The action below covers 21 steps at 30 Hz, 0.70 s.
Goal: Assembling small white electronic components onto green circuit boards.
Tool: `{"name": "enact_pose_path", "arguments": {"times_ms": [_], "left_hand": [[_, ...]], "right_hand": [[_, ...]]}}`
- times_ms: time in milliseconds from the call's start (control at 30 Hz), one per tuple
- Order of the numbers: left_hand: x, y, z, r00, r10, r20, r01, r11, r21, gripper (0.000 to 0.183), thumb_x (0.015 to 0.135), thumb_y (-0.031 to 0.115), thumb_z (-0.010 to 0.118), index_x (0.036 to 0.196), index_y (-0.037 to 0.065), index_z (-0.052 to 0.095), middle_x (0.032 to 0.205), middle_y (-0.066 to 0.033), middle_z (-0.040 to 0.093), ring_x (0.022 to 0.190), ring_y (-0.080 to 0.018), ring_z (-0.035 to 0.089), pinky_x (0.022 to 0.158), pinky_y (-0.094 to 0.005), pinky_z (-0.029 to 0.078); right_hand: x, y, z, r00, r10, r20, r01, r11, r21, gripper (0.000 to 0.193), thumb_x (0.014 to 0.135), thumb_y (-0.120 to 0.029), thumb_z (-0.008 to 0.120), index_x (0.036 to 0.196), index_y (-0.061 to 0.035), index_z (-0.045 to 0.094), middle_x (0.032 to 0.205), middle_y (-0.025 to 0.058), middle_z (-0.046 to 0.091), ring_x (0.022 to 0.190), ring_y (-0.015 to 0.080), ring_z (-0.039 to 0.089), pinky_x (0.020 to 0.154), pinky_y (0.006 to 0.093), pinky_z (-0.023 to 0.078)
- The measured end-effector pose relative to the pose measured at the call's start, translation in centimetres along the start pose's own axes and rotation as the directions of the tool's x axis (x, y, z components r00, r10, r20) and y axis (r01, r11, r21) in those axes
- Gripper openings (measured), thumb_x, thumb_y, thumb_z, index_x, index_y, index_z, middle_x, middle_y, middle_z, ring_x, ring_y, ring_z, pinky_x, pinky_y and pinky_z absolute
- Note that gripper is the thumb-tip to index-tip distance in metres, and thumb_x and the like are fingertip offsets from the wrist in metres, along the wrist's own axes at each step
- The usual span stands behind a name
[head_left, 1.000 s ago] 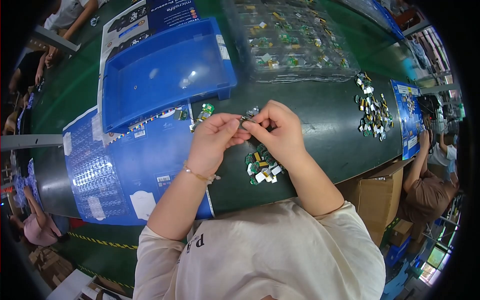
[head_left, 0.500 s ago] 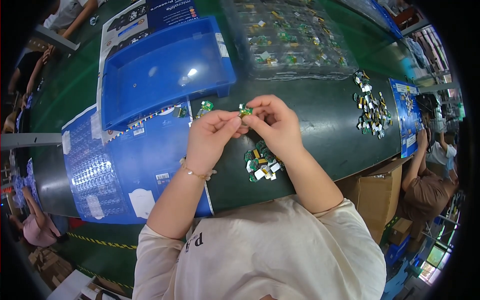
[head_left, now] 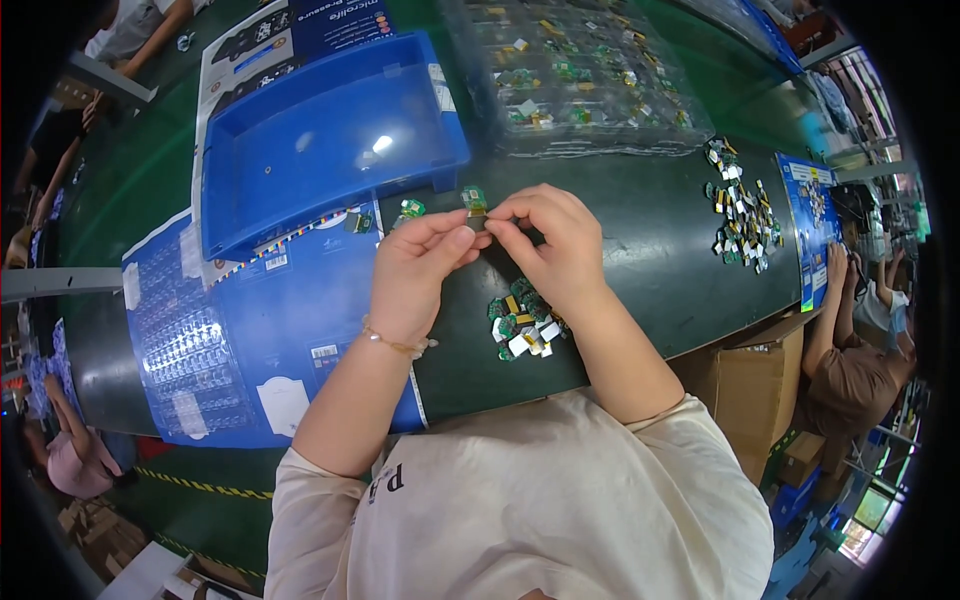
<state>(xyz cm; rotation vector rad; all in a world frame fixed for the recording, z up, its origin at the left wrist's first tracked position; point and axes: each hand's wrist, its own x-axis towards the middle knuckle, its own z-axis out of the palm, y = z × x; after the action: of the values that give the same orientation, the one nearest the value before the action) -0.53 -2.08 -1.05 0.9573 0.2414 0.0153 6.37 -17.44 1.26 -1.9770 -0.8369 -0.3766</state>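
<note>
Green board [head_left: 474, 198] between both hands [head_left: 418, 262] [head_left: 552, 245]

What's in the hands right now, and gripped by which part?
A small green circuit-board module: the left hand and right hand grip its darker near end with their fingertips.

The blue bin [head_left: 325, 135] looks glossy plastic, the carton [head_left: 755, 405] matt cardboard.

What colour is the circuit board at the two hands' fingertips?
The circuit board is green, seen in the head view.
</note>
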Motion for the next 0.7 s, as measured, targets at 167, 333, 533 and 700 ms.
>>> {"name": "enact_pose_path", "arguments": {"times_ms": [167, 333, 533, 700], "left_hand": [[-0.09, 0.01, 0.18, 0.996, 0.087, -0.003, -0.085, 0.986, 0.146, 0.021, 0.086, 0.002, 0.063, 0.106, -0.003, 0.061, 0.1, -0.011, 0.067, 0.09, -0.017, 0.066, 0.077, -0.0244, 0.052], [-0.36, -0.2, 0.44, 0.991, 0.131, -0.023, -0.122, 0.963, 0.241, 0.018, 0.085, 0.001, 0.064, 0.103, -0.002, 0.064, 0.098, -0.0086, 0.067, 0.088, -0.0129, 0.064, 0.077, -0.0215, 0.051], [-0.47, -0.58, 0.4, 0.983, 0.182, 0.016, -0.178, 0.93, 0.321, 0.016, 0.084, 0.0, 0.065, 0.101, -0.002, 0.065, 0.096, -0.0066, 0.067, 0.086, -0.0104, 0.063, 0.077, -0.0205, 0.05], [-0.12, 0.02, 0.47, 0.992, 0.12, 0.031, -0.124, 0.958, 0.26, 0.022, 0.085, -0.001, 0.063, 0.107, -0.002, 0.061, 0.099, -0.0072, 0.067, 0.09, -0.0127, 0.064, 0.079, -0.0225, 0.05]], "right_hand": [[-0.02, 0.0, -0.22, 1.0, 0.024, 0.002, -0.024, 1.0, 0.006, 0.012, 0.071, -0.003, 0.073, 0.077, -0.0061, 0.064, 0.077, 0.0044, 0.064, 0.065, 0.018, 0.059, 0.059, 0.0286, 0.045], [0.07, 0.15, -0.36, 0.999, -0.051, 0.019, 0.052, 0.997, -0.055, 0.012, 0.07, -0.003, 0.072, 0.076, -0.0051, 0.061, 0.077, 0.0061, 0.062, 0.066, 0.021, 0.058, 0.062, 0.0314, 0.045], [-0.02, 0.14, -0.13, 0.997, -0.043, 0.064, 0.048, 0.996, -0.08, 0.015, 0.071, 0.002, 0.064, 0.078, -0.005, 0.054, 0.078, 0.0076, 0.057, 0.073, 0.0272, 0.056, 0.066, 0.0358, 0.045], [-0.06, -0.23, -0.11, 0.995, -0.031, 0.097, 0.037, 0.997, -0.063, 0.016, 0.071, 0.003, 0.062, 0.079, -0.0055, 0.051, 0.08, 0.0089, 0.055, 0.075, 0.0297, 0.055, 0.068, 0.0372, 0.045]]}}
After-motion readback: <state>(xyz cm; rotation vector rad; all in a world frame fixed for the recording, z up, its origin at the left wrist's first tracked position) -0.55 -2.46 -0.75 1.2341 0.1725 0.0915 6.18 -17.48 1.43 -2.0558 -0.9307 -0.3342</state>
